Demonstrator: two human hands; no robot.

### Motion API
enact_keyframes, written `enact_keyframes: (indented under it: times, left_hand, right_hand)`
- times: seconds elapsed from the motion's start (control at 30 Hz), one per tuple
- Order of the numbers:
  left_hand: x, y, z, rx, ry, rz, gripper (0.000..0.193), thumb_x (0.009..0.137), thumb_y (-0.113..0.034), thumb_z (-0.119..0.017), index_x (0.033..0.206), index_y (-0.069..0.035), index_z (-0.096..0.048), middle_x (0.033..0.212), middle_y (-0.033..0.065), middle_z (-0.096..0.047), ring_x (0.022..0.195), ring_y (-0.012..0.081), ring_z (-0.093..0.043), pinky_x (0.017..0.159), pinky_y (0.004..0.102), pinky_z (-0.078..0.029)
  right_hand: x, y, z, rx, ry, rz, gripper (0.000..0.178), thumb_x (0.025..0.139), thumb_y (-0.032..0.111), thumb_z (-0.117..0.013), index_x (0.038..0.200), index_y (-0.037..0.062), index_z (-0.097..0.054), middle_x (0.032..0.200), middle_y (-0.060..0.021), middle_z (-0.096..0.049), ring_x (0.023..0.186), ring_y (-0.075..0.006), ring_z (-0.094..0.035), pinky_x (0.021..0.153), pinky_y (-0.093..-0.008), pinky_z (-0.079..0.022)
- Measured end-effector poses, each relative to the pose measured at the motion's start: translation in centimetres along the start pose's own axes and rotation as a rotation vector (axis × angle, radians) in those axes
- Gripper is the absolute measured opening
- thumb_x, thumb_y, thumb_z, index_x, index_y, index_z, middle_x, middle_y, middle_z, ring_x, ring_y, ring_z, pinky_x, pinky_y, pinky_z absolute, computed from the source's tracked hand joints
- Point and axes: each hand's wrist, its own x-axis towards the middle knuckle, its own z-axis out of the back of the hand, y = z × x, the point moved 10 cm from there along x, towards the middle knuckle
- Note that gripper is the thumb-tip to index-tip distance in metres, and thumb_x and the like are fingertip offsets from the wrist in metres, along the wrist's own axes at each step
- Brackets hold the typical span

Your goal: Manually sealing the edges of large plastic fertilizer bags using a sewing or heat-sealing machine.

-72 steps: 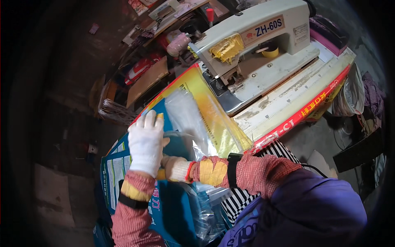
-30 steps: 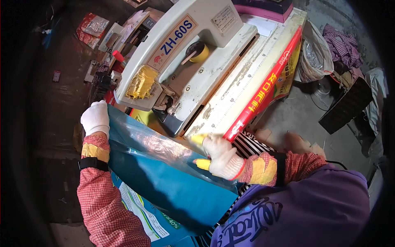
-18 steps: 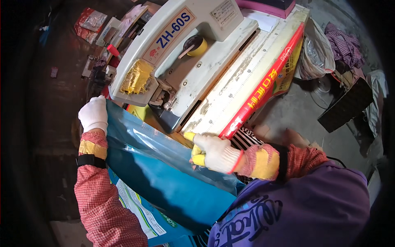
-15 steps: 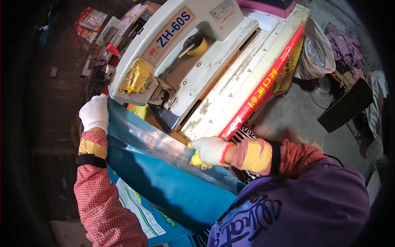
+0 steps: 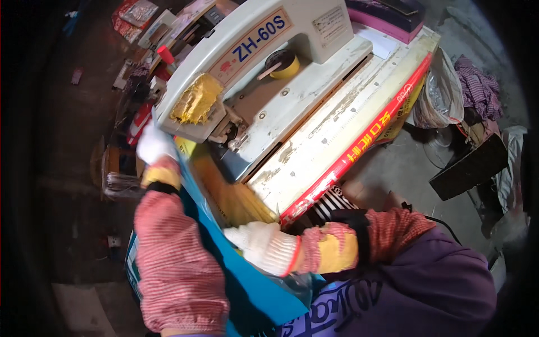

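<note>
A blue plastic bag (image 5: 224,281) with a clear inner liner hangs in front of a cream industrial sewing machine (image 5: 331,33). My left hand (image 5: 155,145), in a white glove and blurred by motion, grips the bag's upper far corner beside the machine's head. Lower down, my white-gloved right hand (image 5: 265,245) is closed on the bag's mouth edge near the front of the worktable; its fingertips are partly hidden. Yellow material (image 5: 227,191) lies under the machine's head between my hands. A yellow cloth pad (image 5: 197,100) is wrapped on the head.
A cream worktable (image 5: 331,129) with a red-and-yellow wrapped edge runs to the upper right. A yellow cup (image 5: 287,68) with a stick sits on the machine bed. A pink-and-black box (image 5: 387,19) stands behind. At right are a white sack (image 5: 443,92) and a dark board (image 5: 469,168).
My left hand has moved right, closer to the machine's head, bringing the bag's edge along. My right hand has moved down and left along the mouth. The view has shifted slightly.
</note>
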Motion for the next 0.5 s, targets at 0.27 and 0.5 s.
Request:
enact_keyframes:
  times: [0.27,0.5]
  left_hand:
    - [-8.8,-5.4,-7.8,0.255,-0.058,-0.707,0.026,0.075,-0.010,-0.053,0.100,-0.017,-0.055,0.064,0.0055,-0.056,0.051,0.0246,-0.059,0.045,0.0363,-0.047]
    - [-7.9,-3.6,-6.8,-0.367,-0.251,-0.729,0.029,0.071,-0.009,-0.058,0.100,-0.016,-0.058,0.083,0.0098,-0.059,0.073,0.0296,-0.060,0.060,0.0375,-0.049]
  right_hand:
    - [-10.5,-14.7,1.6,0.431,0.044,-0.447,0.028,0.086,0.029,-0.057,0.106,0.0108,-0.061,0.085,-0.0104,-0.064,0.074,-0.0206,-0.061,0.068,-0.0314,-0.047]
    - [-10.1,-13.1,4.3,0.381,-0.144,-0.525,0.030,0.089,0.022,-0.054,0.117,0.0115,-0.057,0.086,-0.0052,-0.064,0.073,-0.0138,-0.059,0.069,-0.0250,-0.046]
